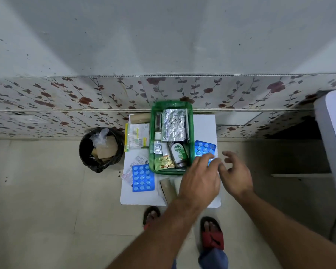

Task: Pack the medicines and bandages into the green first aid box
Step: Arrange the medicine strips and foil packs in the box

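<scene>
Packing roughly half done: green plastic first aid box (191, 133) at bench (204, 123) far edge holds bottle, foil strips. Left hand (199, 178) fingers apparently touching blue blister strip (203, 148) beside it, grip unclear; right hand (236, 174) open, empty. Second blue strip (143, 178), rolls remain outside.

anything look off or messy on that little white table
Nothing is spilled or broken. The loose papers by the front-left blue pill strip lie crumpled and hang over the table edge. Several items sit outside the green box.
</scene>
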